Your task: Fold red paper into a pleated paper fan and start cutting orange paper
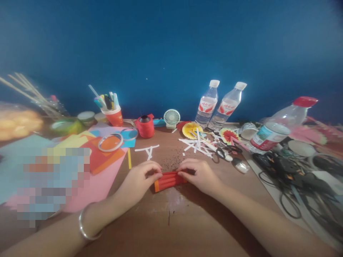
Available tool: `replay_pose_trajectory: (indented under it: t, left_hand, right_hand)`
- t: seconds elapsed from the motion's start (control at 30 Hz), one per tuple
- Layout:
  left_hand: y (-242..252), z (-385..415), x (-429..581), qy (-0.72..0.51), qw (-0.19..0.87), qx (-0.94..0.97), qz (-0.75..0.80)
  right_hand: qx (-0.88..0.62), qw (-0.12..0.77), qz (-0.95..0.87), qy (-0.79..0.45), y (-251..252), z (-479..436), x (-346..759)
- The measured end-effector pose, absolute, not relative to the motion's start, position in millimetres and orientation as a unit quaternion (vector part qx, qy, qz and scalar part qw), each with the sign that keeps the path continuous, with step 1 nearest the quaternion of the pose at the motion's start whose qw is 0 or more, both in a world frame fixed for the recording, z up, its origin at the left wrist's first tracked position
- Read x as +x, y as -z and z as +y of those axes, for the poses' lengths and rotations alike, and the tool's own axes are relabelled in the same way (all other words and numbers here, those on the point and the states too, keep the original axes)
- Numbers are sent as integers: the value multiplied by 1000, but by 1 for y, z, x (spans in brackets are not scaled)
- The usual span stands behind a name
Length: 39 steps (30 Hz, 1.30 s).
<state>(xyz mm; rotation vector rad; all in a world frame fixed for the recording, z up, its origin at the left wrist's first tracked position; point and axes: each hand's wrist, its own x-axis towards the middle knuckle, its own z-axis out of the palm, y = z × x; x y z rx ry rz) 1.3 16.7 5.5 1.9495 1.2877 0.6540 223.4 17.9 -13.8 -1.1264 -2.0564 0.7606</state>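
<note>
Between my two hands is a strip of red paper with pleated folds and orange ends, held just over the brown table. My left hand pinches its upper left edge between thumb and fingers. At the upper right edge, the thumb and fingers of my right hand pinch the same paper. A silver bangle circles my left wrist. Small dark specks lie on the table just beyond the paper, and white paper strips rest farther off.
Coloured paper sheets and a roll of tape lie to the left. A pen cup, a small fan and water bottles line the back. Scissors and black cables lie on the right.
</note>
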Motion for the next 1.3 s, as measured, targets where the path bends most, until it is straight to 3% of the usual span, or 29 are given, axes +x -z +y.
replay_pose_trajectory:
  t: [0.17,0.5,0.87,1.3]
  left_hand:
    - [-1,17,-1,-182,284,815,471]
    - [-2,19,-3,-81,178,888,415]
    - [0,14,2,-84,216,896,380]
    - [2,6,3,-65,106,938,324]
  right_hand:
    - [-430,316,-823,-194,19,20,223]
    - [-387,244,-880,-126,20,23,226]
    - [-382,226,-886,-134,20,14,217]
    - [-337,176,-920,-93,12,8,214]
